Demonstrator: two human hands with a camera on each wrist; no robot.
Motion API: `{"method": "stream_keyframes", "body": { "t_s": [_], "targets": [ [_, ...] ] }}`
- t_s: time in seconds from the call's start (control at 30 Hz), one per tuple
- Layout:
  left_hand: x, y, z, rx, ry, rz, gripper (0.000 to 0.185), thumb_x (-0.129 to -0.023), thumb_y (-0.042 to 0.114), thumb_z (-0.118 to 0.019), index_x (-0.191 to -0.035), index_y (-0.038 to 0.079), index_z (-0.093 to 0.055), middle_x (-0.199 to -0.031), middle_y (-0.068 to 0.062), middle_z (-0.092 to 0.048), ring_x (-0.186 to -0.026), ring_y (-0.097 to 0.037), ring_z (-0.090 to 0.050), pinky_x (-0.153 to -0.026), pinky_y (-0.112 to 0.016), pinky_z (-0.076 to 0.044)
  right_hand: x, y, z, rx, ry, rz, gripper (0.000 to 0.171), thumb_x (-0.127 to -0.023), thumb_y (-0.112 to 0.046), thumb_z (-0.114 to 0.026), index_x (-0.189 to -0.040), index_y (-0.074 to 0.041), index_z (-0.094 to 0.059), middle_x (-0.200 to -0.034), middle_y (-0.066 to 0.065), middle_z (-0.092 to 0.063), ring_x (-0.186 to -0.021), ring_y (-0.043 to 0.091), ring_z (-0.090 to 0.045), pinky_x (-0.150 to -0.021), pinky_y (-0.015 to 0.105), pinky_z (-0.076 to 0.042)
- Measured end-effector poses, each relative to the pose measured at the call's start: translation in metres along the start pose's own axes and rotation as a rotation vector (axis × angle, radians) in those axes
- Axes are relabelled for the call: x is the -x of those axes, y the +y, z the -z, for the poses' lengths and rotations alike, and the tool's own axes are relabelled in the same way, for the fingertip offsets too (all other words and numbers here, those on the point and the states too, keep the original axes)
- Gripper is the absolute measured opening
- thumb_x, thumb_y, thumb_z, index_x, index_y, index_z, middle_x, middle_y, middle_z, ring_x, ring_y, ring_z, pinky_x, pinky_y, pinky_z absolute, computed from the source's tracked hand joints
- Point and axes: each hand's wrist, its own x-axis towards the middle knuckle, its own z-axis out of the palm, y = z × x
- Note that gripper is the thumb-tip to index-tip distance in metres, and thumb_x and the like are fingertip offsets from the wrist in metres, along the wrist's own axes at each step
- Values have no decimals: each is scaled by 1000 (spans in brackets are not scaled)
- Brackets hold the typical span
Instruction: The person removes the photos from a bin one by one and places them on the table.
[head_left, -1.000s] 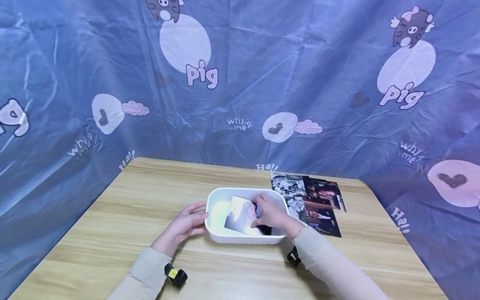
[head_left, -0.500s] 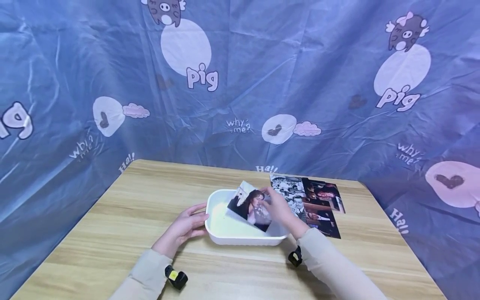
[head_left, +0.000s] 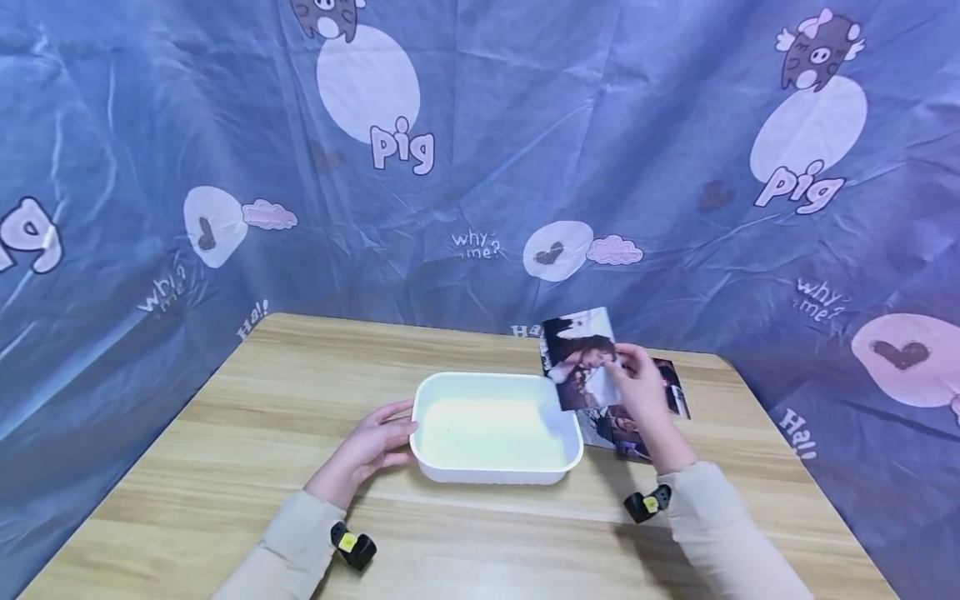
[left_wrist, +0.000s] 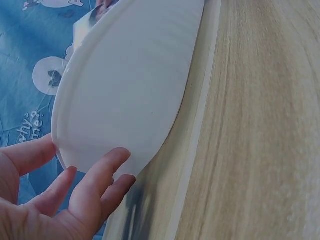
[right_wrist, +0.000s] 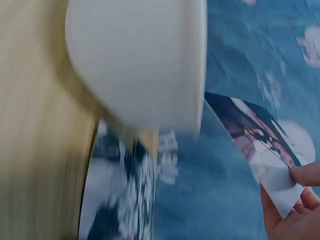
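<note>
My right hand (head_left: 647, 390) pinches a colour photo (head_left: 579, 360) at its right edge, thumb on the printed face. In the right wrist view the photo (right_wrist: 255, 137) stands tilted in the air, its near corner between thumb and fingers (right_wrist: 306, 175). The photo is up beside the right end of a white plastic basin (head_left: 498, 477), above other photos (head_left: 628, 429) on the table. At the basin's left end, my left hand (head_left: 366, 446) rests its extended fingertips against the outer wall and rim; the left wrist view shows these fingers (left_wrist: 102, 175) on the white wall.
The wooden table (head_left: 247, 417) runs back to a blue printed cloth (head_left: 420, 275) hung behind and at both sides. Several photos lie right of the basin, partly covered by my right hand and the raised photo. Black wrist cameras (head_left: 352, 546) sit at both sleeves.
My right hand has lifted the photo out of the basin and carried it up and right, turning it. Inside the basin only the bare bottom shows. The left hand keeps its place.
</note>
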Motion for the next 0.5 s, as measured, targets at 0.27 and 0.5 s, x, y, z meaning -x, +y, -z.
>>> {"method": "stream_keyframes", "body": {
  "t_s": [0.27, 0.5],
  "targets": [
    [4, 0, 2, 2, -2, 1, 59, -92, 9, -62, -145, 4, -38, -143, -29, -44, -115, -35, -62, -88, -45, -59, -11, 29, 63, -211, 54, -221, 31, -96, -5, -51, -125, 0, -43, -71, -28, -54, -68, -9, -53, -61, 9, -50],
    [5, -2, 4, 8, -10, -3, 60, -92, 10, -62, -146, 3, -37, -143, -29, -44, -113, -33, -63, -87, -44, -59, -17, 68, 105, -378, -99, -240, 14, -97, -2, -47, -98, -13, -55, -71, -18, -62, -67, -4, -59, -60, 12, -54]
  ]
}}
